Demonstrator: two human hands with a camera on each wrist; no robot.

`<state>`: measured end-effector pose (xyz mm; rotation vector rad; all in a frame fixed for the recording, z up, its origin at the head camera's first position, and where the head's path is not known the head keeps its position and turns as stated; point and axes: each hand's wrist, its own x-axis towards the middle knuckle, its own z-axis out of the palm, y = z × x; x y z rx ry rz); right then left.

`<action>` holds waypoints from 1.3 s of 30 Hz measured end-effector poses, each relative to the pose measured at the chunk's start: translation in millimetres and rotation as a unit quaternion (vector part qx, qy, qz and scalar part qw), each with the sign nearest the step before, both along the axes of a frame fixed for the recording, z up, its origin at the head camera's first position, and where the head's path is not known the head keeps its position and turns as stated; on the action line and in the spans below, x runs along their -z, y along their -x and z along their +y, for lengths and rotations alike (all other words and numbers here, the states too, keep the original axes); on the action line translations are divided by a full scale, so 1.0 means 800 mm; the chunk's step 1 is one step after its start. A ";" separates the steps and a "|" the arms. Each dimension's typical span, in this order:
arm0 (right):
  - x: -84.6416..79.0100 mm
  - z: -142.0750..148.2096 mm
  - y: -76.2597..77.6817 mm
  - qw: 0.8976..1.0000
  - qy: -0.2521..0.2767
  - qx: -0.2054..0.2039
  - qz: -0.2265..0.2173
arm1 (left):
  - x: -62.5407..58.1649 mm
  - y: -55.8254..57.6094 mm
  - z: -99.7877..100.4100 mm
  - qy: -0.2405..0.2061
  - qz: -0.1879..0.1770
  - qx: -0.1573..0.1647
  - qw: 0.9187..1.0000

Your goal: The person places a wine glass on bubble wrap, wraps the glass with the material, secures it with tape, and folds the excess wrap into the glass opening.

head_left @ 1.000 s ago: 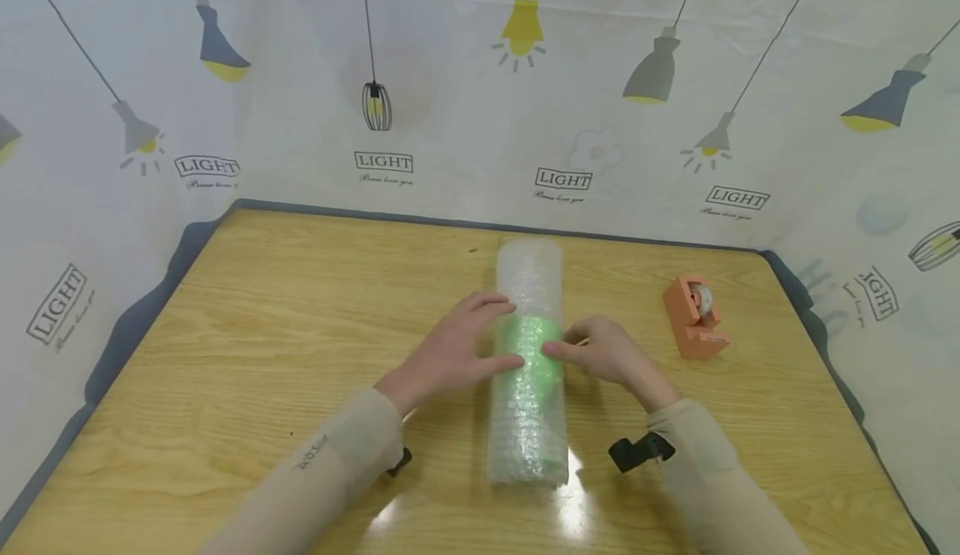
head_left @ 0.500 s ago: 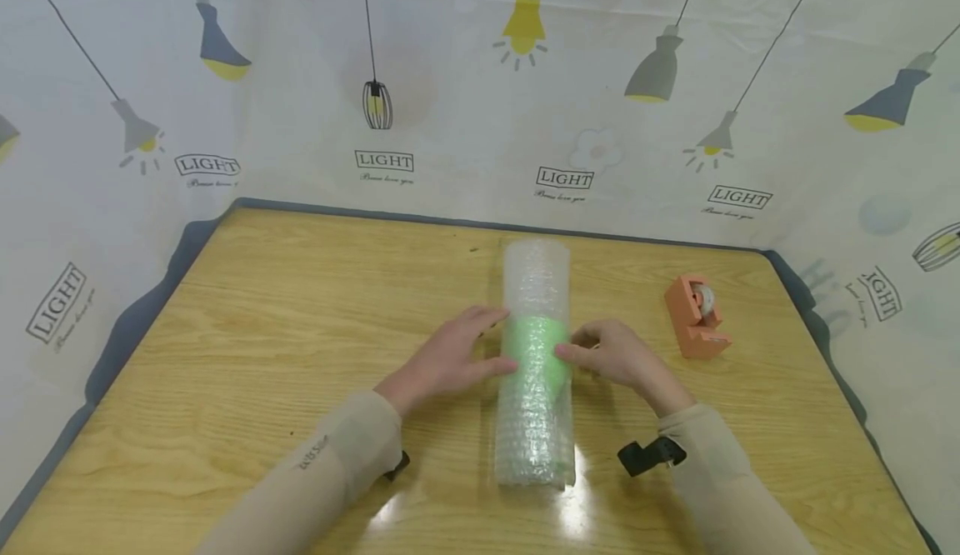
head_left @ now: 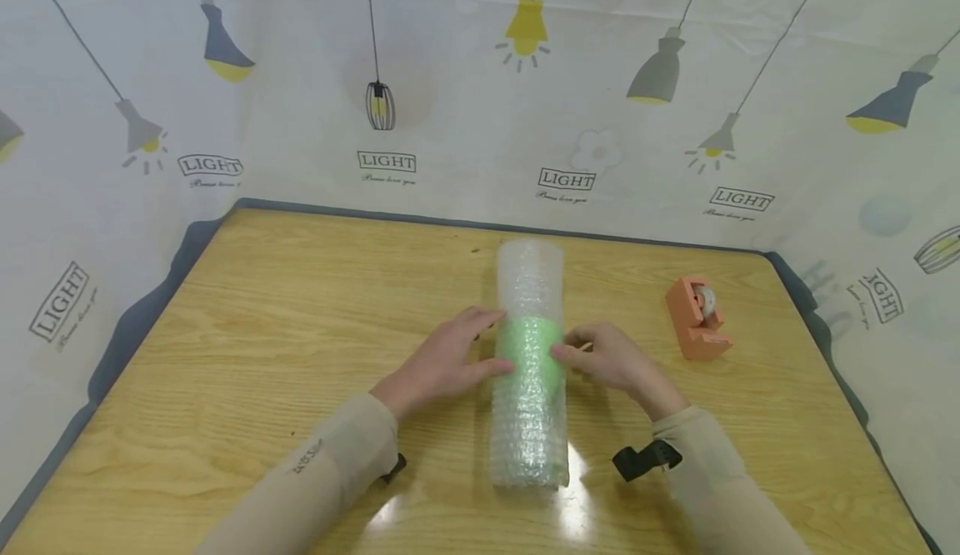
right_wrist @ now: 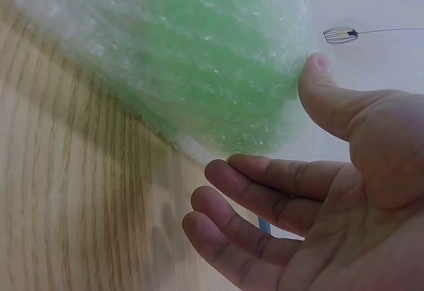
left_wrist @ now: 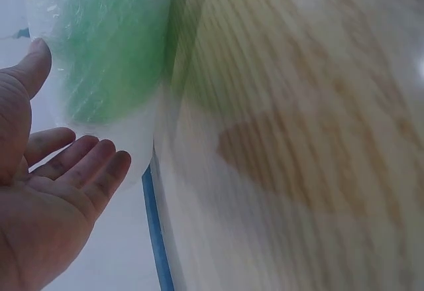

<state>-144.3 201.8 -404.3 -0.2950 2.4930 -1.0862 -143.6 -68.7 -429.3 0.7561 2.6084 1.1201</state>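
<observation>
A roll of bubble wrap (head_left: 529, 405) lies lengthwise on the wooden table, with something green (head_left: 531, 342) showing through its middle. At its left side is my left hand (head_left: 447, 357), thumb and fingertips at the wrap. From the right, my right hand (head_left: 606, 355) lays its thumb against the wrapped green part. In the left wrist view the left hand's fingers (left_wrist: 73, 162) are spread and relaxed beside the roll. Loosely bent, the right hand's fingers (right_wrist: 265, 191) rest low along the roll's side in the right wrist view. Neither hand is closed round the roll.
An orange tape dispenser (head_left: 696, 319) with a roll of clear tape stands to the right of the right hand. A pale sheet printed with lamps (head_left: 480, 105) surrounds the back and sides of the wooden table (head_left: 315, 288).
The bubble wrap roll has shifted a little to the right and then back left between my hands. My left hand has drawn back slightly to the left; the right hand has moved slightly.
</observation>
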 end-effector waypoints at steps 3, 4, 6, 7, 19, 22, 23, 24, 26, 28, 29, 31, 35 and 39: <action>0.001 -0.004 -0.001 1.000 0.002 -0.005 -0.013 | -0.003 -0.001 -0.004 -0.001 0.002 -0.002 1.000; 0.001 -0.006 -0.001 1.000 0.004 -0.005 -0.019 | -0.004 -0.001 -0.005 -0.001 0.004 -0.002 1.000; 0.002 -0.009 0.000 1.000 0.006 -0.007 -0.027 | -0.005 -0.001 -0.008 -0.001 0.009 -0.001 1.000; 0.002 -0.011 0.000 1.000 0.007 -0.007 -0.029 | -0.006 -0.001 -0.010 -0.002 0.012 -0.001 1.000; 0.007 -0.026 0.006 0.999 0.007 -0.036 -0.038 | -0.017 -0.002 -0.023 0.018 0.034 -0.003 0.999; 0.007 -0.027 0.007 0.999 -0.005 -0.041 -0.029 | -0.017 -0.002 -0.022 0.020 0.038 -0.005 0.999; 0.006 -0.026 0.007 0.999 -0.011 -0.040 -0.025 | -0.016 -0.003 -0.022 0.020 0.039 -0.005 0.999; 0.006 -0.026 0.007 0.999 -0.018 -0.040 -0.019 | -0.016 -0.003 -0.021 0.019 0.040 -0.005 0.999; 0.003 -0.025 0.007 0.999 -0.035 -0.037 -0.011 | -0.015 -0.002 -0.019 0.018 0.039 -0.007 0.999; 0.001 -0.024 0.006 0.998 -0.049 -0.032 -0.005 | -0.015 -0.002 -0.017 0.015 0.038 -0.009 0.999; -0.001 -0.023 0.006 0.998 -0.052 -0.032 -0.003 | -0.014 -0.003 -0.016 0.014 0.037 -0.010 0.999; -0.002 -0.021 0.006 0.998 -0.054 -0.031 -0.001 | -0.014 -0.003 -0.013 0.014 0.035 -0.012 0.999; -0.005 -0.016 0.005 0.999 -0.037 -0.035 0.006 | -0.015 -0.003 -0.008 0.013 0.035 -0.013 0.999; -0.009 -0.011 0.006 0.999 -0.014 -0.032 0.011 | -0.016 -0.004 -0.004 0.010 0.033 -0.013 0.999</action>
